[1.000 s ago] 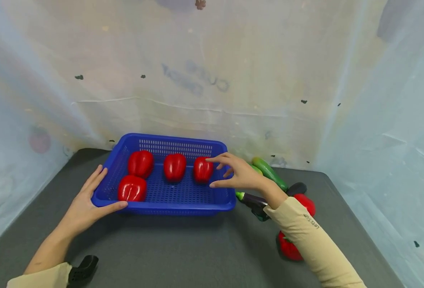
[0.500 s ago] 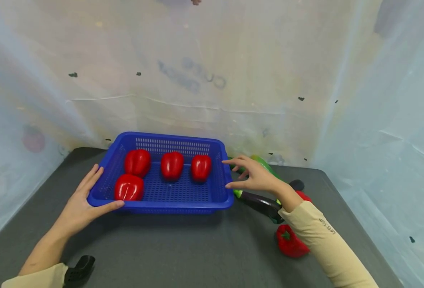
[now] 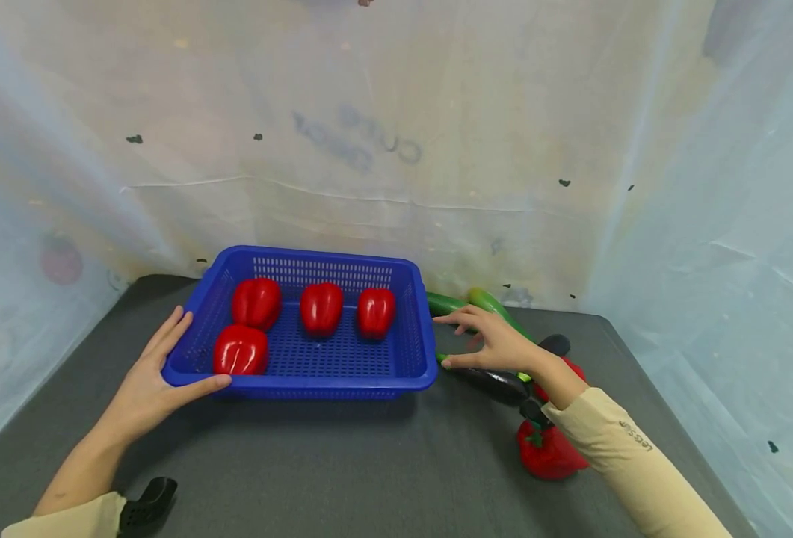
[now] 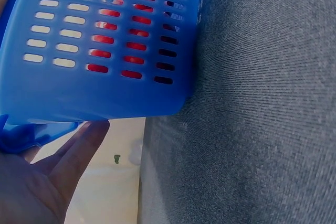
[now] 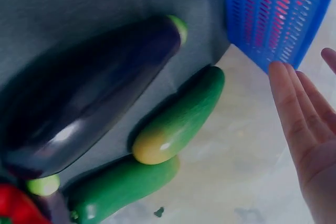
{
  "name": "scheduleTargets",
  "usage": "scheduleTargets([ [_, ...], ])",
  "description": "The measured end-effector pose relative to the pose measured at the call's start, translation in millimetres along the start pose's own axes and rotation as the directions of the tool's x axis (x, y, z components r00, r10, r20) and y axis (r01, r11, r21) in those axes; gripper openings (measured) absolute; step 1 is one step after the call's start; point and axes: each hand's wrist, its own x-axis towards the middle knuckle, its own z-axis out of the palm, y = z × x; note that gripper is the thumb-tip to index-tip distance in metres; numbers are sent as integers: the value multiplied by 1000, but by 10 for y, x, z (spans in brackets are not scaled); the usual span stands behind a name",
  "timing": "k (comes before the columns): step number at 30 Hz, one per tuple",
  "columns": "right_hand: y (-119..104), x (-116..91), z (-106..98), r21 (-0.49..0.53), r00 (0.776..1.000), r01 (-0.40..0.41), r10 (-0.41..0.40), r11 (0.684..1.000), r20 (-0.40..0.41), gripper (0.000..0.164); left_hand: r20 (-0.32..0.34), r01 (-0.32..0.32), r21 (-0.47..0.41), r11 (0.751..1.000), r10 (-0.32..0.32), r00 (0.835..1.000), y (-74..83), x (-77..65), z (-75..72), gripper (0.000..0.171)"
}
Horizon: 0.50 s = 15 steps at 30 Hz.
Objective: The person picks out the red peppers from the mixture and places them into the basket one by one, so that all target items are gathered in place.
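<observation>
Steadying the blue basket (image 3: 342, 384) on the surface (image 3: 302, 471) is probably best done with light pressure from the straight-fingered left hand (image 3: 146, 385) at its near-left corner, while the empty right hand (image 3: 498, 342), thumb and fingers parted, should be guided clear of the nearest eggplant (image 3: 498, 385).

I count one plastic basket (image 3: 322, 385) and, as far as I can see, six red bell peppers (image 3: 321, 309): four inside it and two outside, one of those partly hidden. Beside them I count two eggplants (image 5: 94, 95) and two cucumbers (image 5: 181, 116).
</observation>
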Motion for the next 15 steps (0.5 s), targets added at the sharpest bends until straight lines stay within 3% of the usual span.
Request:
scheduleTargets([
  [15, 159, -341, 43, -45, 994, -62, 66, 997, 91, 61, -6, -15, 0, 1000, 15, 1000, -10, 2, -7, 105],
])
